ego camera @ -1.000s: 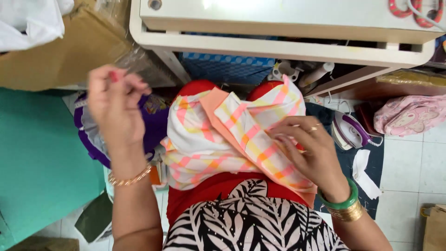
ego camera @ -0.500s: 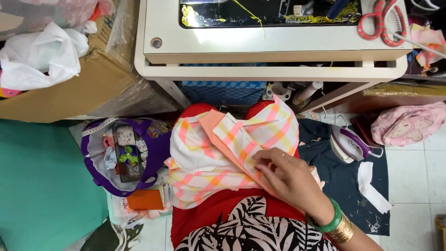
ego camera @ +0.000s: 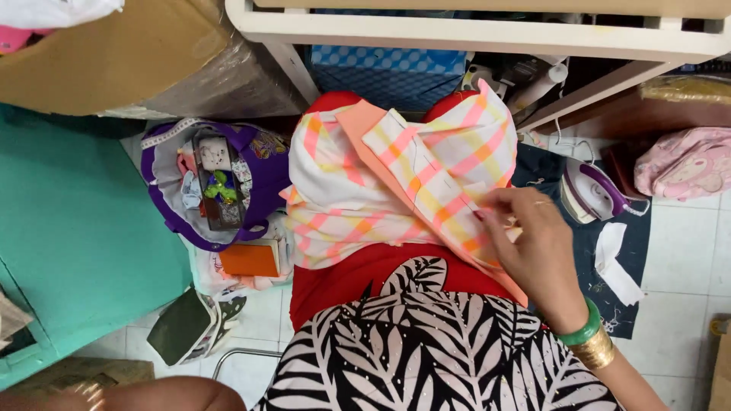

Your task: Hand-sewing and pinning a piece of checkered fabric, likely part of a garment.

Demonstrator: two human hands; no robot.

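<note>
Fabric fills the middle of the frame: a white cloth (ego camera: 365, 205) checked in pink, orange and yellow lies heaped over the person's red-clad lap, with a plain peach band running diagonally across it from upper centre toward lower right. Compared with a second ago, the view has tipped downward, so the white table edge (ego camera: 472, 34) now sits at the very top and the scissors that lay on it are out of the picture. The bigger change is in the hands. A second ago the left hand was raised at the left of the frame, fingers pinched together near the cloth; half a second ago it had already dropped away, and now only a forearm (ego camera: 152, 394) shows along the bottom left edge, so whether that hand holds anything cannot be told. The right hand (ego camera: 533, 243), wearing green and gold bangles at the wrist, has stayed on the cloth at centre right, its fingertips pinched closed on the folded edge where the check meets the peach band. That leaves the fabric worked by one hand alone. To the left, a purple bag (ego camera: 205, 183) stands open on the floor beside a teal surface (ego camera: 76, 251); to the right, a white and purple iron (ego camera: 590, 190) rests on a dark mat.
</note>
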